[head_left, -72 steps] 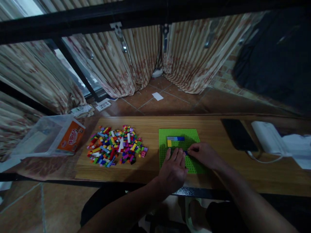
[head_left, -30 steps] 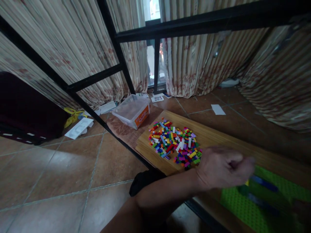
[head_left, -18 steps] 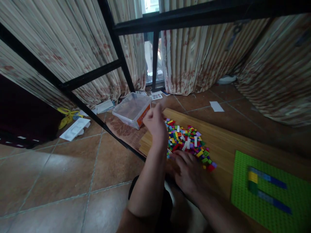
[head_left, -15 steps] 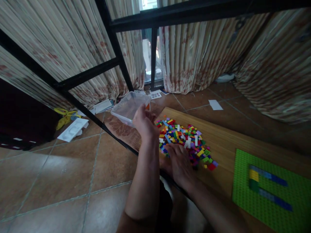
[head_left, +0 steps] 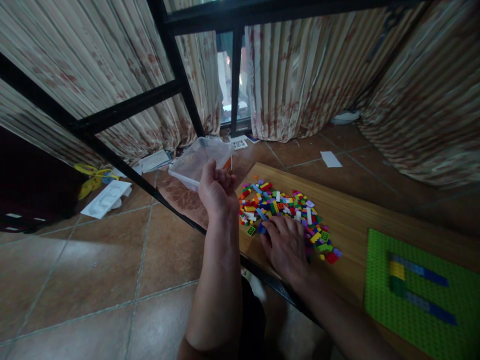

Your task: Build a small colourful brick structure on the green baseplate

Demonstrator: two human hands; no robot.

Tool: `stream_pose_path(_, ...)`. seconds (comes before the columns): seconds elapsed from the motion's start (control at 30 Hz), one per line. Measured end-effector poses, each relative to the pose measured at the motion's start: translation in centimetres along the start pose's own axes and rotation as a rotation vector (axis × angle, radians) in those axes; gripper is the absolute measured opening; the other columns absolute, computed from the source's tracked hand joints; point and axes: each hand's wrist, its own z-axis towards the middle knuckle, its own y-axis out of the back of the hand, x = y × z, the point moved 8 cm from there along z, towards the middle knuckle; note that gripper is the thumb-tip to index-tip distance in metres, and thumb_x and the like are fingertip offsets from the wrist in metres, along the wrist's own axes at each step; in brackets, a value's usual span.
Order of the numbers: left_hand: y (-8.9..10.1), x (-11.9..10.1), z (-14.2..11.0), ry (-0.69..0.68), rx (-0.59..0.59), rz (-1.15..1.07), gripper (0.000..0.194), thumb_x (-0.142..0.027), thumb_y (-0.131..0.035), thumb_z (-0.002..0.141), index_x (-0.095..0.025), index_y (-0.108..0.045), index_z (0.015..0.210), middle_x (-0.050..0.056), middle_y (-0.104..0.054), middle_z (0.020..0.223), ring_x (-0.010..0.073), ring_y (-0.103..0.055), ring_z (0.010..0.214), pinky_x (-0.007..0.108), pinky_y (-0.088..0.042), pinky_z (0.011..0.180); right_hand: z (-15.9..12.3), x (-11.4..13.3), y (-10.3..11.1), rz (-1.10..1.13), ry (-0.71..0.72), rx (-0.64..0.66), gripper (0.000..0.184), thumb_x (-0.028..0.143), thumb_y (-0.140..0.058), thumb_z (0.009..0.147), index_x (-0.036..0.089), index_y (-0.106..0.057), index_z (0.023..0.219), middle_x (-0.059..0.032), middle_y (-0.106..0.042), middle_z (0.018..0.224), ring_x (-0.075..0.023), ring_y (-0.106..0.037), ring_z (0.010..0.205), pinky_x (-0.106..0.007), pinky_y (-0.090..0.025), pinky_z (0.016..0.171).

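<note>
Grip of right hand (head_left: 285, 246) at a blue block (head_left: 262, 229), hold uncertain; left hand (head_left: 219, 194) curled, contents hidden. Both have left the green board (head_left: 378, 250) for the block pile (head_left: 279, 205) on the surface (head_left: 347, 225), now the work site.

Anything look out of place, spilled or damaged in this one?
Mostly floor clutter: a white sheet lies alone on the tiles, and a white molded tray sits near a yellow object I can't identify. The brick pile is jumbled, but I see none on the floor. Nothing looks visibly damaged.
</note>
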Motion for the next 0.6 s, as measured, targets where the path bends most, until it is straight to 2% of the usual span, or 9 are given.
stream_pose_path(0.23, 0.7, -0.4, 0.4, -0.004, 0.0, -0.025, 0.041, -0.024, -0.062, 0.082, -0.02, -0.032, 0.055, -0.01, -0.028, 0.044, 0.005, -0.026, 0.036, 0.02, -0.035, 0.045, -1.4, -2.3, 1.8, -0.037, -0.016, -0.055, 0.024, 0.02, -0.055, 0.088, 0.02, -0.067, 0.108, -0.0098, -0.065, 0.115, -0.0288, -0.049, 0.11, -0.046, -0.033, 0.098)
stream_pose_path(0.37, 1.0, -0.7, 0.5, 0.004, -0.042, 0.01, 0.043, -0.026, -0.063, 0.083, -0.02, -0.031, 0.055, -0.01, -0.028, 0.045, 0.0047, -0.026, 0.037, 0.02, -0.036, 0.046, 0.0, -2.0, 2.6, 0.043, -0.007, -0.078, 0.024, 0.018, -0.052, 0.089, 0.02, -0.068, 0.107, -0.0082, -0.066, 0.113, -0.0267, -0.051, 0.108, -0.043, -0.036, 0.096)
stream_pose_path(0.47, 1.1, -0.8, 0.5, 0.02, -0.046, 0.027, 0.045, -0.027, -0.062, 0.083, -0.02, -0.029, 0.054, -0.01, -0.028, 0.045, 0.0043, -0.026, 0.037, 0.019, -0.036, 0.047, 2.8, -0.6, 1.6, 0.126, 0.096, -0.02, 0.028, 0.018, -0.048, 0.092, 0.021, -0.068, 0.111, -0.0068, -0.067, 0.115, -0.0244, -0.052, 0.106, -0.039, -0.037, 0.093)
stream_pose_path(0.6, 1.1, -0.8, 0.6, 0.028, -0.044, 0.009, 0.042, -0.025, -0.06, 0.084, -0.02, -0.03, 0.055, -0.01, -0.028, 0.045, 0.0048, -0.027, 0.038, 0.02, -0.036, 0.047, 6.5, 1.1, -1.4, 0.099, 0.213, 0.174, 0.036, 0.013, -0.047, 0.089, 0.022, -0.066, 0.119, -0.007, -0.066, 0.118, -0.0245, -0.052, 0.106, -0.038, -0.037, 0.091)
